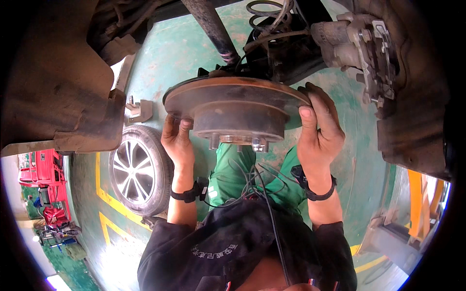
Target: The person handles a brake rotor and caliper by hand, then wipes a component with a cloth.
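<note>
Green trousers (227, 177), a white-lettered dark top (238, 228) and black wrist straps (185, 196) are worn.

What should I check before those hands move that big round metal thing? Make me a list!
1. Left hand on the brake disc: ok, thumb and fingers at its left edge.
2. Right hand on it too: ok, at the right edge.
3. Caliper out of the way: ok, it sits apart, at the upper right.
4. Wheel off and aside: ok, it is apart from the disc, to the left.
5. Gloves on: not ok, both hands are bare.
6. Disc loose from what is behind it: cannot tell, that part is hidden.
</note>
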### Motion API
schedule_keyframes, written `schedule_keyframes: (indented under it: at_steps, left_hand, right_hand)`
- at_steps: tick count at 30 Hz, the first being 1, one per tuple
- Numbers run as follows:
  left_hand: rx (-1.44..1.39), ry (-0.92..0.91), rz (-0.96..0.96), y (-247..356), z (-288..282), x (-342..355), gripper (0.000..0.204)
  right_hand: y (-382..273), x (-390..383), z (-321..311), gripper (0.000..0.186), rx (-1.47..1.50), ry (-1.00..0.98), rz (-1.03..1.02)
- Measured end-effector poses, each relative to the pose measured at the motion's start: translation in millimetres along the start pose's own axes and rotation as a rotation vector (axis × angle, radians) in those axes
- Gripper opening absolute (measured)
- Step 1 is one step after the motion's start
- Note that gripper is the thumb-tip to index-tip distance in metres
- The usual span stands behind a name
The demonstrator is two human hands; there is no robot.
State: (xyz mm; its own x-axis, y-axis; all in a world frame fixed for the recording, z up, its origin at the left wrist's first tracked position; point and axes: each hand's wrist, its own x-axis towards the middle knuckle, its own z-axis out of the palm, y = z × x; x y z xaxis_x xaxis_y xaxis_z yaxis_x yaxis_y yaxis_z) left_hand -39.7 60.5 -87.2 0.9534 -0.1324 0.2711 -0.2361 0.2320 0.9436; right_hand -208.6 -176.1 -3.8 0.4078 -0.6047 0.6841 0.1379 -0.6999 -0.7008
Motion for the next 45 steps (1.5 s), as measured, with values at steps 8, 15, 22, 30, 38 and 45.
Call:
schedule_keyframes:
  at_steps: [8, 15, 22, 30, 38, 45]
  left_hand:
    - [-0.011, -0.113, -0.085, -11, -1, 6, 0.052]
    - [-0.065, -0.179, -0.229, -17, -17, 14, 0.053]
    - [-0.076, -0.19, -0.167, -16, -13, 16, 0.052]
    - [-0.085, -0.181, -0.201, -14, -8, 14, 0.054]
    - [-0.076, -0.172, -0.206, -2, -9, 13, 0.054]
    - [-0.073, -0.181, -0.212, -2, -36, 20, 0.043]
  right_hand:
    - [-2, 4, -6, 0.026, -0.092, -0.011, -0.038]
    - [-42, -44, -29, 0.024, -0.061, -0.249, 0.216]
    - [-56, -56, 22, 0.039, 0.191, -0.289, 0.37]
    - [-57, -73, 40, 0.047, 0.502, -0.195, 0.621]
    - [-58, -53, 12, 0.049, 0.87, -0.42, 0.949]
    - [-16, -39, -44, 0.039, 0.451, -0.125, 0.669]
